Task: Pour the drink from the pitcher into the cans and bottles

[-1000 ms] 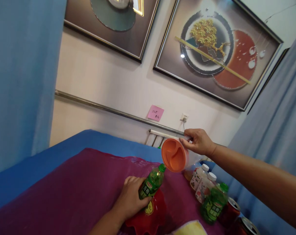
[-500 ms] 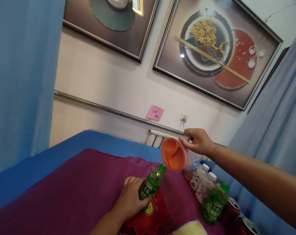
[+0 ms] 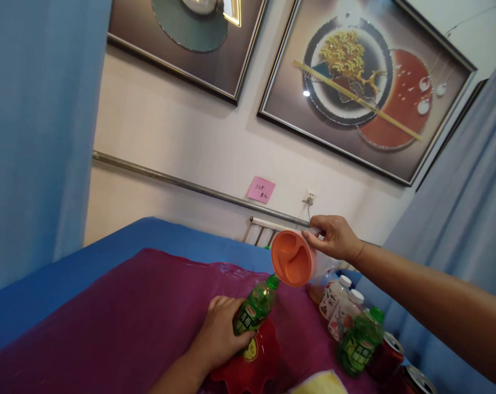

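My left hand [image 3: 219, 331] is wrapped round a green plastic bottle [image 3: 256, 306] with a dark label, which leans to the right. Under it lies a red dish with a wavy rim [image 3: 266, 355] and a yellow mark in its middle. My right hand [image 3: 334, 238] grips the handle of a pitcher with an orange lid [image 3: 292, 258]. This pitcher is tipped over toward the left, its lid edge close to the green bottle top. Whether liquid runs between them, I cannot tell.
To the right stand two white-capped bottles [image 3: 334, 295], another green bottle [image 3: 359, 345] and two dark red cans [image 3: 387, 355]. A yellow cloth-like piece [image 3: 319, 383] lies at the front on the purple cover [image 3: 120, 312]. Behind are a wall rail [image 3: 182, 183] and blue curtains [image 3: 34, 126].
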### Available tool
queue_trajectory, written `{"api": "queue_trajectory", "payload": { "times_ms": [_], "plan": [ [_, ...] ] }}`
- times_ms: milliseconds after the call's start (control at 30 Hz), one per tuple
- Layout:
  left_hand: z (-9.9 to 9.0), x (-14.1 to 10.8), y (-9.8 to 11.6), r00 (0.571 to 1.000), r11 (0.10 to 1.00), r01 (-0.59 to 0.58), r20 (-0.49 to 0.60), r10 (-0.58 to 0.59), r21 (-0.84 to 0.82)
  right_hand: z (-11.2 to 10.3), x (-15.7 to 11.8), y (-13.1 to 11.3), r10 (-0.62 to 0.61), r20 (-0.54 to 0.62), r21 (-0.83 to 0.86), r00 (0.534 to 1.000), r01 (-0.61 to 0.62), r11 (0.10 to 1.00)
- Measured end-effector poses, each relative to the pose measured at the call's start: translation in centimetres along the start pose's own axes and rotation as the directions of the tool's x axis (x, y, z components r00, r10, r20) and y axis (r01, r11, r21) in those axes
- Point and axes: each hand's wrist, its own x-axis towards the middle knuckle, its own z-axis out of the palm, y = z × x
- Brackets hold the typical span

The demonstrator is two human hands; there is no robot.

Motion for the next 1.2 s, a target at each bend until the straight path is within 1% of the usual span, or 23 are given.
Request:
{"api": "queue_trajectory", "payload": {
  "times_ms": [333, 567, 900, 1200],
  "plan": [
    [-0.11, -0.07, 0.08, 1.0, 1.0, -0.004, -0.011, 0.004, 0.003, -0.13, -0.14, -0.09, -0.019, -0.018, 0.0, 1.0, 0.019, 1.0],
    [-0.03, 0.01, 0.02, 1.0, 1.0, -0.004, -0.022, 0.005, 0.008, -0.17, -0.23, -0.15, -0.064, -0.031, -0.011, 0.997, 0.064, 0.998],
    [0.01, -0.04, -0.03, 1.0, 1.0, 0.002, -0.016, -0.002, -0.005, -0.16, -0.3, -0.45, -0.071, -0.025, -0.011, 0.997, 0.071, 0.997],
    [-0.04, 0.01, 0.0, 1.0, 1.0, -0.005, -0.025, 0.005, 0.006, -0.12, -0.37, -0.62, -0.103, -0.04, -0.028, 0.994, 0.102, 0.994]
  ]
}}
